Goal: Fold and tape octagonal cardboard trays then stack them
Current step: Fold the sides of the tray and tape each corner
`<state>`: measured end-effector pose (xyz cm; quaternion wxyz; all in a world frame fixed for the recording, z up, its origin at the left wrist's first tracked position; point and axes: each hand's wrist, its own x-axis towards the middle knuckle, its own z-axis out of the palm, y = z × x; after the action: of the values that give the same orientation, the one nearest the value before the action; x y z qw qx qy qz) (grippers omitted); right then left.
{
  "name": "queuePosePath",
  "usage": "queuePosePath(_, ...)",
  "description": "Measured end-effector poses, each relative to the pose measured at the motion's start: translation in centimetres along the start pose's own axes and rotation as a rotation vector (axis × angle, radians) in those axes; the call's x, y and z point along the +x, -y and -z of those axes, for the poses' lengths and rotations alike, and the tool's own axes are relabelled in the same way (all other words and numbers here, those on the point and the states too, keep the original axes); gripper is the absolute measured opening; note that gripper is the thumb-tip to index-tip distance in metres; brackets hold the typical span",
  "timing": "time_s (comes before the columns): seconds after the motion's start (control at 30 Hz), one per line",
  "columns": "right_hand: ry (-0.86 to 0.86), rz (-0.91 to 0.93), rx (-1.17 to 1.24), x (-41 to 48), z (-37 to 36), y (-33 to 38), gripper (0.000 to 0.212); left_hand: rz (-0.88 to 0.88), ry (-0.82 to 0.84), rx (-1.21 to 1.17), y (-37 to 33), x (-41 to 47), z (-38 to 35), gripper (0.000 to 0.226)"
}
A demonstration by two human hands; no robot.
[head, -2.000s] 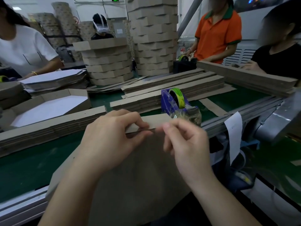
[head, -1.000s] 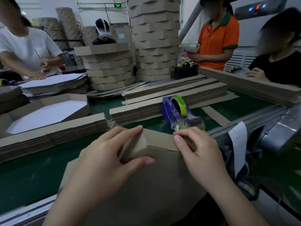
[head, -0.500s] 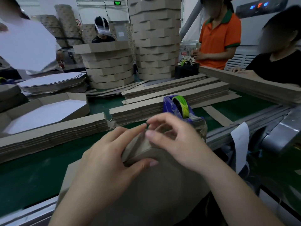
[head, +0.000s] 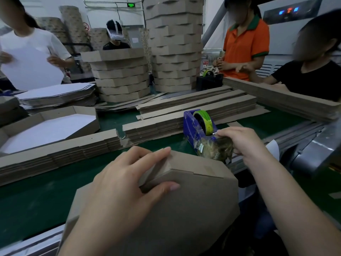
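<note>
Your right hand [head: 239,143] has left the folded corner where it worked beside the left half a second ago and gone up to the tape dispenser [head: 191,130] at 1 o'clock. There its fingers curl over the cutter end, with thumb and forefinger closed on the tape end [head: 215,133]; the clear strip itself is hard to make out. Your left hand [head: 125,183] has kept its place. It grips the cardboard tray [head: 193,209] at its turned-up corner, fingers lying over the outer wall and the thumb pressed against the inner face, so the fold stands closed. The tray rests tilted against the near edge of the green belt [head: 36,196] at 6 o'clock, its brown underside toward you. The green-and-yellow tape roll [head: 204,117] sits upright in the blue dispenser. Flat cardboard strips [head: 55,156] lie in low piles across the belt from 9 to 12 o'clock. At 10 o'clock an open tray with a white liner [head: 46,130] lies flat, and at 12 o'clock stand 2 stacks of finished trays [head: 120,78], the right one taller.
</note>
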<state>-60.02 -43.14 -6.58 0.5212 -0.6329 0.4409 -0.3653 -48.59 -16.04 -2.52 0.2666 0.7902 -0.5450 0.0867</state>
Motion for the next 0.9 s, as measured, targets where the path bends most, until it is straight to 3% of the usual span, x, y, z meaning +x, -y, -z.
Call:
queuePosePath(0.3, -0.050, -0.092, 0.401, -0.6, -0.3, 0.2, 0.020, -0.005, -0.011, 0.012, 0.1, -0.1, 0.1, 0.055)
queuePosePath(0.47, 0.042, 0.090, 0.649, -2.7, 0.5, -2.3, 0.020, 0.000, -0.006, 0.020, 0.2, 0.0, 0.0, 0.057)
queuePosePath(0.53, 0.015, 0.131, 0.537, -3.1, 0.6, -3.5, 0.018, 0.001, -0.005, 0.016, 0.2, 0.1, 0.0, 0.060)
queuePosePath(0.63, -0.180, 0.170, -0.052, -3.1, 1.2, -4.9, 0.021, 0.001, 0.001, 0.013, 0.3, 0.2, 0.0, 0.062)
queuePosePath(0.7, -0.300, 0.251, -0.300, -3.6, 1.8, -4.8, 0.020, -0.002, -0.007, 0.008, 0.4, 0.1, 0.0, 0.061)
queuePosePath(0.8, -0.241, 0.413, -0.248, -4.8, 2.2, -2.8, 0.019, -0.002, -0.026, -0.008, 0.4, 0.1, -0.2, 0.061)
queuePosePath(0.9, 0.050, 0.496, -0.024, -6.6, 1.4, 1.1, 0.023, -0.010, -0.029, -0.031, 0.3, 0.1, -0.3, 0.066)
